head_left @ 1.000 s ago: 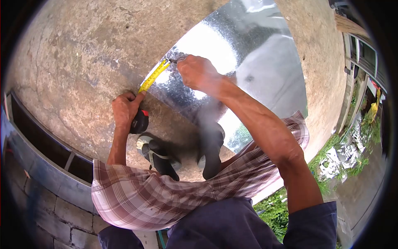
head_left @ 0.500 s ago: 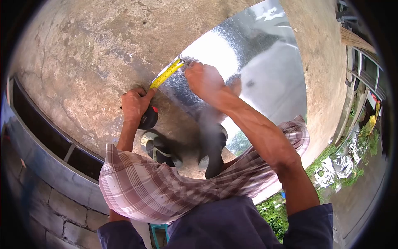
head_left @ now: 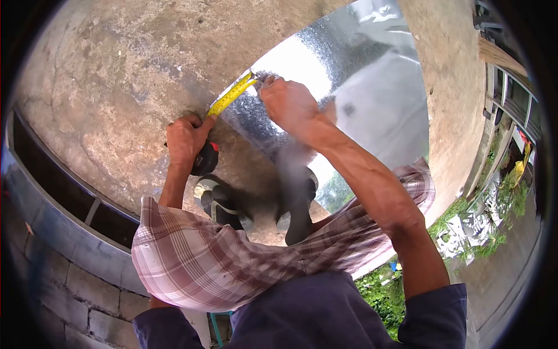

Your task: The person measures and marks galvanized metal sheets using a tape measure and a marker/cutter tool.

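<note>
A shiny sheet of metal (head_left: 372, 116) lies on the concrete floor. My left hand (head_left: 187, 138) is closed on a tape measure, its black and red case (head_left: 206, 158) hanging below the palm. The yellow blade (head_left: 231, 97) runs from my left thumb along the sheet's left edge. At the blade's far end, my right hand (head_left: 290, 106) grips a thin metal tool (head_left: 258, 78) whose tip meets the sheet beside the tape's end. Fingers hide most of that tool, and its exact kind does not show.
My shoes (head_left: 221, 200) stand below the sheet's near corner. A dark metal-framed trough (head_left: 70, 192) curves along the left, beside a block wall (head_left: 96, 288). Broom bristles (head_left: 501, 53), metal frames and green plants (head_left: 381, 299) are at the right.
Both hands and the tape appear slightly further left and up in view. My right hand keeps the tool at the tape's end, and my left still holds the tape measure.
</note>
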`<action>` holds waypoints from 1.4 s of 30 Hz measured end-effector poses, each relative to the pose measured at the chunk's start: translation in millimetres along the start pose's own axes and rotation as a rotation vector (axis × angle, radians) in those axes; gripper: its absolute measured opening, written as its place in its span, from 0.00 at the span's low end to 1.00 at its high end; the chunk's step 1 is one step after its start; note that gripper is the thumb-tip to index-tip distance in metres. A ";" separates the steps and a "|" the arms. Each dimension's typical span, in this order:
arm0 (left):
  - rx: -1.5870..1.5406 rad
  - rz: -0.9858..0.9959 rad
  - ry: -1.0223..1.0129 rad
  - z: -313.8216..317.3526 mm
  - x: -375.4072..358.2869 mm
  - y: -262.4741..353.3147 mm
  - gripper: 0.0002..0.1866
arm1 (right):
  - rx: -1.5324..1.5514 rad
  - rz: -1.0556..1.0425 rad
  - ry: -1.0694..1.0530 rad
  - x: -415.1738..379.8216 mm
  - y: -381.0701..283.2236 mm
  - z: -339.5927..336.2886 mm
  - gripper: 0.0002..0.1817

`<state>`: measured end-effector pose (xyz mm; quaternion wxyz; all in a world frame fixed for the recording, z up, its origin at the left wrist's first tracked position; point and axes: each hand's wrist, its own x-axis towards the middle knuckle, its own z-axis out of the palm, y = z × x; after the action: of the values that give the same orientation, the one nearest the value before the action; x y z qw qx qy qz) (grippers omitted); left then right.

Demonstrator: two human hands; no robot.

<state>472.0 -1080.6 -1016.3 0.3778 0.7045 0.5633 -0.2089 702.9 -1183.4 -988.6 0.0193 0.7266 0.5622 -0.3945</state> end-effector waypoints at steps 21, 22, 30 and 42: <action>-0.792 -0.235 -0.011 -50.1 28.7 -58.1 0.18 | 0.185 0.185 -0.216 18.7 5.8 -17.2 0.11; -0.787 -0.242 -0.015 -50.6 27.5 -56.5 0.18 | 0.217 0.218 -0.234 19.5 2.9 -18.9 0.11; -0.817 -0.274 -0.072 -57.3 29.8 -54.7 0.19 | 0.196 0.143 0.101 11.1 -37.0 -10.9 0.11; -0.808 -0.284 -0.079 -54.0 38.6 -58.7 0.20 | -0.063 0.135 -0.017 -26.5 27.2 1.4 0.17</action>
<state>419.8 -1009.8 -1027.6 0.6122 0.4069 0.6762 -0.0483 723.2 -1215.3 -985.1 0.0734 0.7586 0.5238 -0.3805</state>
